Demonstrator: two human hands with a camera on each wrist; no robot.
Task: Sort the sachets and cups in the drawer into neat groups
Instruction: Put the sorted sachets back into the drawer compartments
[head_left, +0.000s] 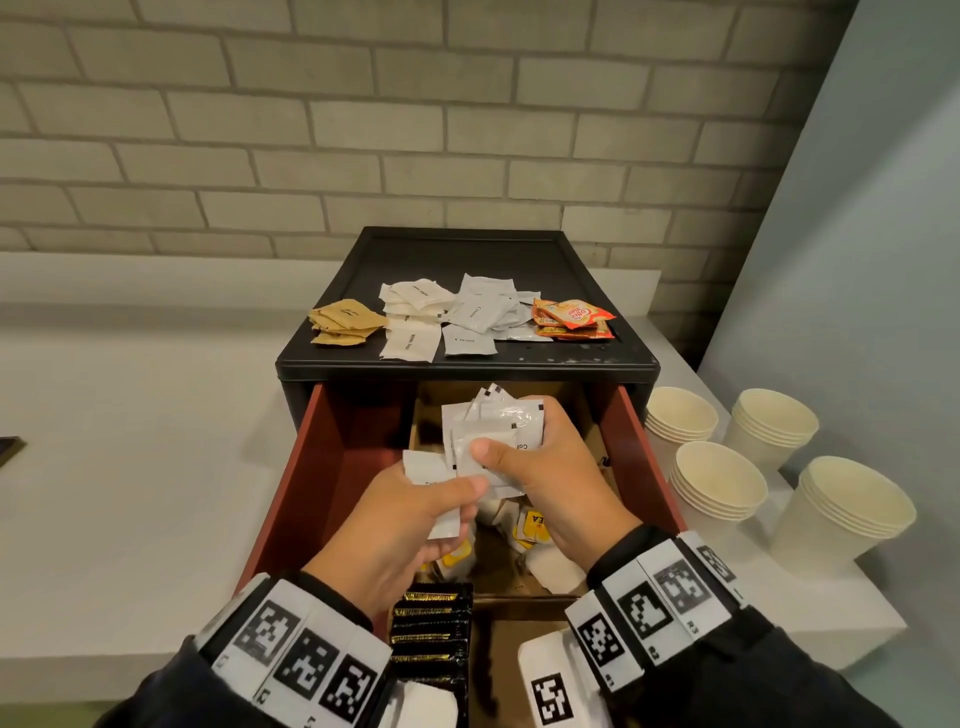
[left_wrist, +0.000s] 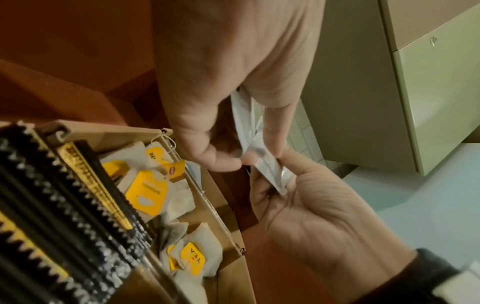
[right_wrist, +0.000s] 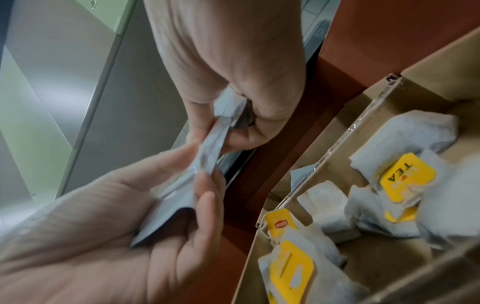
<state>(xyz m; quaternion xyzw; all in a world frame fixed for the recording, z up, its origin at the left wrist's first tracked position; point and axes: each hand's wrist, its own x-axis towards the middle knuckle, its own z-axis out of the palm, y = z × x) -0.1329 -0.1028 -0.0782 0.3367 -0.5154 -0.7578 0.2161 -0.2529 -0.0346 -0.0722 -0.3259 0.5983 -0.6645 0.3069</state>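
Both hands hover over the open red drawer (head_left: 306, 467). My right hand (head_left: 506, 431) grips a fanned bunch of white sachets (head_left: 488, 421), thumb on top; they show again in the right wrist view as sachets (right_wrist: 176, 197) lying across the palm. My left hand (head_left: 441, 483) pinches one white sachet (head_left: 428, 470) at the bunch's lower left edge, seen close as sachet (left_wrist: 270, 172). Sorted piles lie on the black cabinet top (head_left: 587, 353): brown sachets (head_left: 345, 322), white sachets (head_left: 413, 317), cream sachets (head_left: 480, 314), orange sachets (head_left: 571, 317). Several stacks of paper cups (head_left: 719, 488) stand on the counter to the right.
Below the hands, a cardboard box (left_wrist: 226, 230) in the drawer holds loose tea bags with yellow tags (head_left: 530, 530). A row of black and gold sachets (head_left: 431, 634) stands upright at the drawer's near left. A brick wall runs behind the cabinet, and white counter (head_left: 130, 467) lies to the left.
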